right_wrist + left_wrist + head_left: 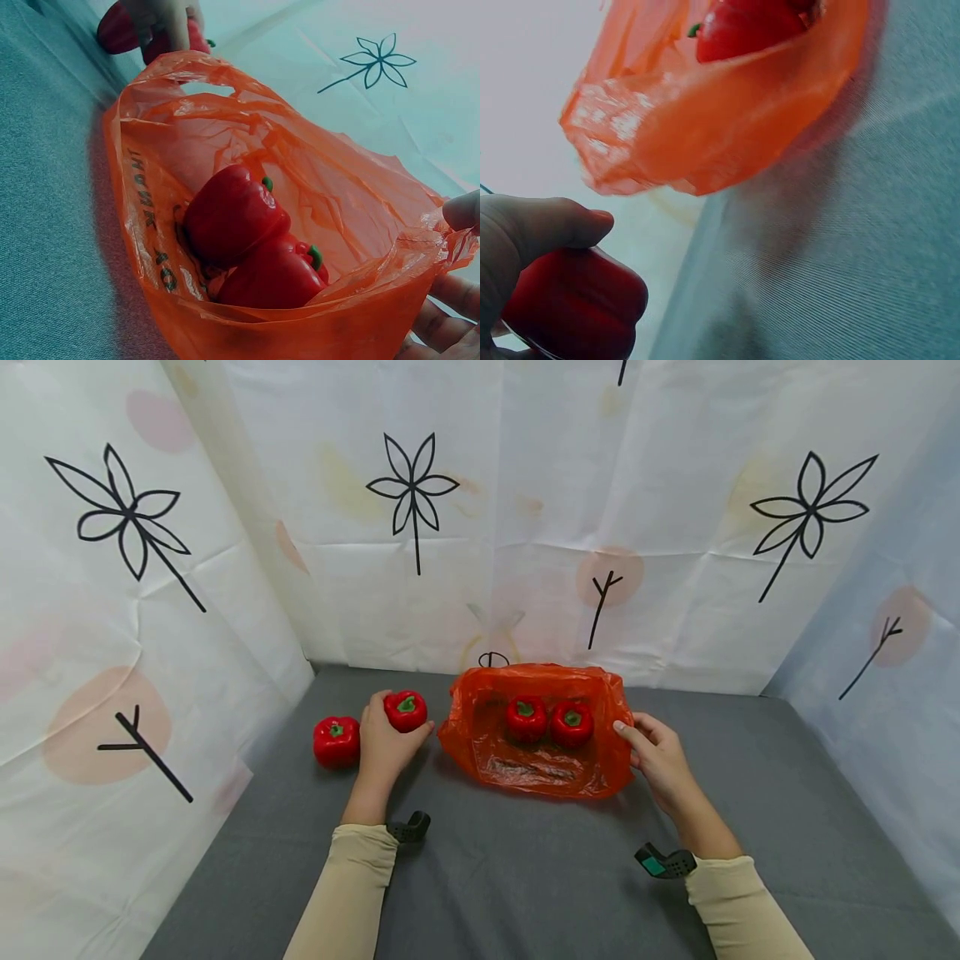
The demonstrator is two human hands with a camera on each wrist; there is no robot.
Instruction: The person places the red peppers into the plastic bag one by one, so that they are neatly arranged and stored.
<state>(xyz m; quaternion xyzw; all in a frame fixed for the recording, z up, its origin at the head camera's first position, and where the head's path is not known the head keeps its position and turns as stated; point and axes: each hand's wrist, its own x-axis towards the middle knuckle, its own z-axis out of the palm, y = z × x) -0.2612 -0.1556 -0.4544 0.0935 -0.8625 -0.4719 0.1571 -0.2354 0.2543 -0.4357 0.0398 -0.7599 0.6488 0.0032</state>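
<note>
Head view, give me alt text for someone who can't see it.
A person's left hand grips a red bell pepper beside an open orange plastic bag holding two more peppers, while the right hand pinches the bag's rim. A fourth pepper rests on the gray table.

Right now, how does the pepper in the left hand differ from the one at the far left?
The held pepper is gripped by the left hand; the far-left pepper sits on the gray cloth, ungripped. The held pepper is nearer the orange bag; the far-left pepper is farther from it. Both are red with green stems and outside the bag.
</note>
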